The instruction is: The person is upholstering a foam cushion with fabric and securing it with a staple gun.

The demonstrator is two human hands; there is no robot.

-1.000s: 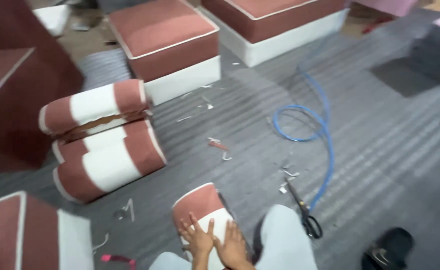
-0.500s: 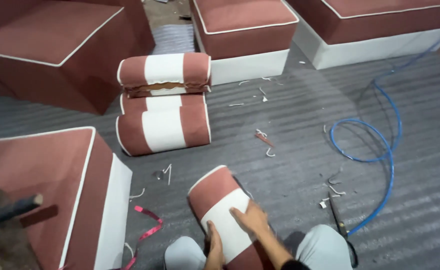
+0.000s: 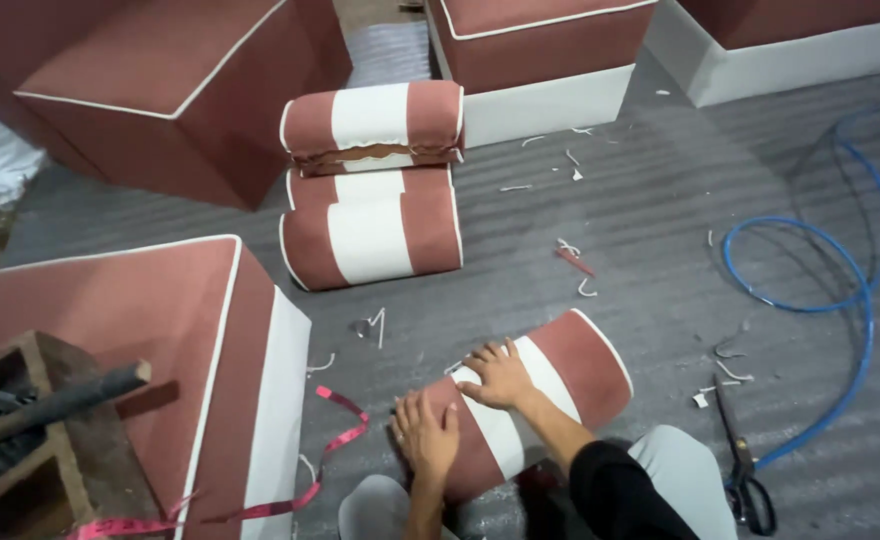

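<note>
Kneeling on grey ribbed floor covering (image 3: 660,250), large red-brown upholstered blocks with white piping ranged round: one at far left (image 3: 160,90), one at near-left corner (image 3: 130,320), one at far edge (image 3: 540,50). Two finished red-and-white striped bolsters (image 3: 375,190) stacked near floor centre, touching. Third bolster (image 3: 535,395), same stripes, lying tilted at near edge, just ahead of grey-trousered knees. Blue hose (image 3: 840,300) looped at right edge. Pink tape measure (image 3: 340,420) trailing beside near-left block. Black scissors (image 3: 745,470) at near right, apart from bolster. White piping scraps (image 3: 575,265) scattered mid-floor. Left hand (image 3: 428,435) open, palm flat on near red end of third bolster; right hand (image 3: 500,375) open, fingers spread across white band; neither gripping. Bolster directly beneath both palms. Judged: light, padded, yielding under pressure, fabric grippy rather than slick, prone to rolling on its curve. Best taken at both capped ends, or clasped round the middle.
</note>
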